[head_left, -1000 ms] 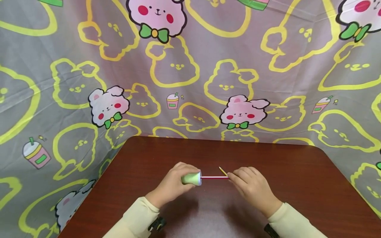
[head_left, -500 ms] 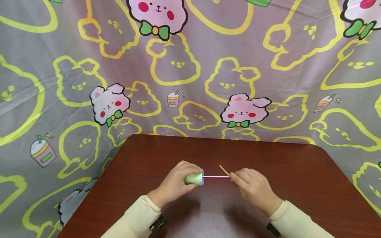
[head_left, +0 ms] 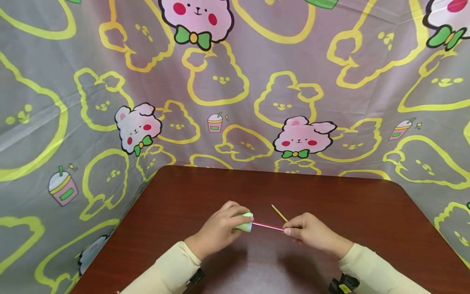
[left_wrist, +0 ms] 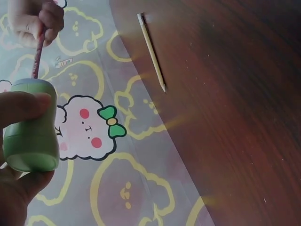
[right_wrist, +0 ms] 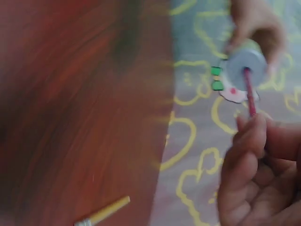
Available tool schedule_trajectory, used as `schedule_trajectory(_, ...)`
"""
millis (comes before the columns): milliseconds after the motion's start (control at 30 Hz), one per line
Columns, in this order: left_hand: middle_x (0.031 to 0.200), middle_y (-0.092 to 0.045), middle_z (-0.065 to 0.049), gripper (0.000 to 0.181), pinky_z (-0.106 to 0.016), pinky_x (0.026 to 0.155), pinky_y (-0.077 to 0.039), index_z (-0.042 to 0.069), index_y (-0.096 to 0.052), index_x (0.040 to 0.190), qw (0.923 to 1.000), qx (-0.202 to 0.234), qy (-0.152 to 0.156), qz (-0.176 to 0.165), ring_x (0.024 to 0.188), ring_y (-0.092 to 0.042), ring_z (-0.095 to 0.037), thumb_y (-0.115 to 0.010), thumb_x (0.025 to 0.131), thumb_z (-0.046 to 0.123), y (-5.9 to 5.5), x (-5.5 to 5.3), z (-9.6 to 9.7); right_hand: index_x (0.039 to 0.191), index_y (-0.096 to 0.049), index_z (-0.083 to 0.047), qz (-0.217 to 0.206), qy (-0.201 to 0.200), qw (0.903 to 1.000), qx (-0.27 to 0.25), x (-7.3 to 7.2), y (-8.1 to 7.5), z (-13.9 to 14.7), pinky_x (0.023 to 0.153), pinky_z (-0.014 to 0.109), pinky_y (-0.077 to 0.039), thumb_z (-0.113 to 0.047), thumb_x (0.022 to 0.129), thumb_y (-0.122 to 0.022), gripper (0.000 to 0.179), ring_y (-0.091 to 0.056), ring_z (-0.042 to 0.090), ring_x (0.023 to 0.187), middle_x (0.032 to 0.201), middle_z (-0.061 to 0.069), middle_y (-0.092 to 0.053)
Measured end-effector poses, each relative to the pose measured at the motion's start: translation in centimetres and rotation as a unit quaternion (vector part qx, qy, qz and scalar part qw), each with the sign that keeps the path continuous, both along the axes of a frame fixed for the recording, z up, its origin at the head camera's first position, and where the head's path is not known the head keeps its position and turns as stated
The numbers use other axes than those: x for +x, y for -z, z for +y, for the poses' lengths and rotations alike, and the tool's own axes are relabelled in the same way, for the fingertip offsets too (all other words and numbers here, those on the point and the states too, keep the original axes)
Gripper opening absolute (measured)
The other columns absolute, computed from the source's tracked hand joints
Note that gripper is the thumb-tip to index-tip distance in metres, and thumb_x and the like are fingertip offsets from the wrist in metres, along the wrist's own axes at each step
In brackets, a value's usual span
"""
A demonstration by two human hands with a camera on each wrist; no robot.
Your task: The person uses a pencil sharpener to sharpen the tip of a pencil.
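My left hand (head_left: 216,228) grips a green, waisted pencil sharpener (left_wrist: 32,125) with a pale grey-blue end face (right_wrist: 242,66). From the hole in that face comes a red pencil (head_left: 268,226), its inserted end hidden inside. Thumb and fingers of my right hand (head_left: 312,232) pinch the pencil's other end, and the right wrist view shows the remaining fingers curled below. Both hands are held up over the table. A yellow pencil (left_wrist: 153,52) lies on the tabletop just beyond my right hand.
The dark brown wooden table (head_left: 205,185) has rounded far corners. A grey curtain (head_left: 249,81) printed with rabbits and yellow outlines hangs behind it and along both sides.
My right hand has rolled so its thumb now shows, and has shifted slightly right. The red pencil now slopes down to the right. The sharpener has turned a little in my left hand.
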State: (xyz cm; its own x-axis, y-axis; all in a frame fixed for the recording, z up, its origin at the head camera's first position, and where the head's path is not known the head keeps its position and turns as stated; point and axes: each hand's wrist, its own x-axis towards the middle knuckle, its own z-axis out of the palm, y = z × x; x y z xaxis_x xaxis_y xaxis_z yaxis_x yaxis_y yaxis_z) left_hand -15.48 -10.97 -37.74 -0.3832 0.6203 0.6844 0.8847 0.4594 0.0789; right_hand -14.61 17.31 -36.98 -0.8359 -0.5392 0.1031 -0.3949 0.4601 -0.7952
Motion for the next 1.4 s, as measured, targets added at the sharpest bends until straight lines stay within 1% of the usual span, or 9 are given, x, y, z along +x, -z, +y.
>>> schedule_trajectory(67, 0.105, -0.067, -0.005, 0.042, -0.023, 0.082, -0.05, 0.015, -0.074, 0.1, 1.0, -0.005, 0.001, 0.003, 0.097, -0.058, -0.018, -0.083, 0.063, -0.002, 0.0, 0.0, 0.0, 0.089, -0.07, 0.003, -0.104, -0.004, 0.9944, -0.019, -0.2, -0.5, 0.1, 0.05, 0.024, -0.044, -0.008, 0.092, -0.061, 0.014, -0.049, 0.007, 0.055, 0.063, 0.001, -0.057)
schedule_trajectory(133, 0.105, -0.067, -0.005, 0.043, -0.023, 0.083, -0.05, 0.015, -0.074, 0.1, 1.0, -0.003, -0.002, 0.002, 0.098, -0.058, -0.018, -0.083, 0.062, -0.003, 0.1, 0.0, 0.1, 0.088, -0.069, 0.002, -0.117, -0.014, 0.993, -0.013, -0.4, -0.9, 0.2, 0.05, 0.025, -0.046, -0.009, 0.092, -0.06, 0.014, -0.051, 0.009, 0.054, 0.062, 0.001, -0.055)
schedule_trajectory(300, 0.106, -0.068, -0.004, 0.042, -0.025, 0.084, -0.05, 0.014, -0.074, 0.101, 0.9998, 0.01, -0.014, -0.013, 0.1, -0.058, -0.019, -0.083, 0.062, -0.001, 0.2, -0.1, 0.3, 0.1, -0.071, -0.006, -0.011, 0.006, 0.9974, 0.071, -0.5, -1.4, 0.1, 0.062, 0.027, -0.049, -0.024, 0.092, -0.064, 0.021, -0.058, 0.01, 0.07, 0.078, -0.004, -0.064)
schedule_trajectory(467, 0.106, -0.068, -0.004, 0.038, -0.027, 0.085, -0.05, 0.011, -0.074, 0.103, 0.999, 0.016, -0.017, -0.039, 0.1, -0.058, -0.019, -0.084, 0.066, 0.002, 0.3, -0.1, 0.4, 0.121, -0.065, -0.007, 0.106, 0.064, 0.9848, 0.122, 0.0, -1.3, -0.4, 0.082, 0.038, -0.051, -0.038, 0.086, -0.069, 0.047, -0.06, 0.017, 0.099, 0.108, -0.002, -0.065)
schedule_trajectory(733, 0.106, -0.068, -0.001, 0.041, -0.028, 0.086, -0.05, 0.009, -0.072, 0.105, 0.9952, 0.042, -0.025, -0.085, 0.101, -0.058, -0.018, -0.083, 0.067, 0.002, 0.4, -0.1, 0.2, 0.126, -0.063, -0.012, 0.37, 0.109, 0.91, 0.151, 0.4, -0.2, -0.4, 0.082, 0.043, -0.051, -0.036, 0.078, -0.077, 0.055, -0.057, 0.022, 0.107, 0.116, 0.004, -0.061)
schedule_trajectory(867, 0.106, -0.068, 0.0, 0.042, -0.03, 0.087, -0.05, 0.01, -0.071, 0.106, 0.9926, 0.059, -0.026, -0.103, 0.101, -0.058, -0.018, -0.082, 0.066, 0.0, 0.4, -0.3, 0.1, 0.12, -0.065, -0.009, 0.461, 0.101, 0.873, 0.124, 0.1, 0.4, 0.0, 0.083, 0.045, -0.049, -0.047, 0.093, -0.057, 0.048, -0.058, 0.025, 0.103, 0.112, 0.006, -0.061)
schedule_trajectory(967, 0.106, -0.068, 0.0, 0.042, -0.03, 0.087, -0.049, 0.01, -0.071, 0.106, 0.9912, 0.065, -0.026, -0.113, 0.101, -0.058, -0.018, -0.082, 0.067, 0.0, 0.4, -0.3, 0.0, 0.114, -0.068, -0.007, 0.513, 0.088, 0.8481, 0.101, -0.1, 0.8, 0.2, 0.082, 0.044, -0.047, -0.047, 0.1, -0.041, 0.05, -0.059, 0.026, 0.097, 0.107, 0.006, -0.064)
schedule_trajectory(1133, 0.107, -0.068, 0.0, 0.04, -0.031, 0.087, -0.049, 0.009, -0.071, 0.106, 0.988, 0.074, -0.024, -0.133, 0.102, -0.058, -0.019, -0.082, 0.068, 0.001, 0.2, -0.2, -0.1, 0.106, -0.071, -0.007, 0.574, 0.072, 0.813, 0.07, -0.5, 1.3, 0.2, 0.077, 0.042, -0.046, -0.034, 0.101, -0.044, 0.038, -0.062, 0.025, 0.087, 0.097, 0.005, -0.068)
schedule_trajectory(1400, 0.107, -0.068, 0.001, 0.04, -0.031, 0.088, -0.049, 0.01, -0.071, 0.106, 0.9832, 0.084, -0.023, -0.161, 0.103, -0.058, -0.018, -0.083, 0.068, 0.002, 0.0, 0.0, -0.1, 0.094, -0.074, -0.006, 0.62, 0.071, 0.7802, 0.046, -0.8, 1.4, -0.2, 0.068, 0.04, -0.046, -0.025, 0.101, -0.047, 0.033, -0.061, 0.02, 0.073, 0.085, 0.002, -0.067)
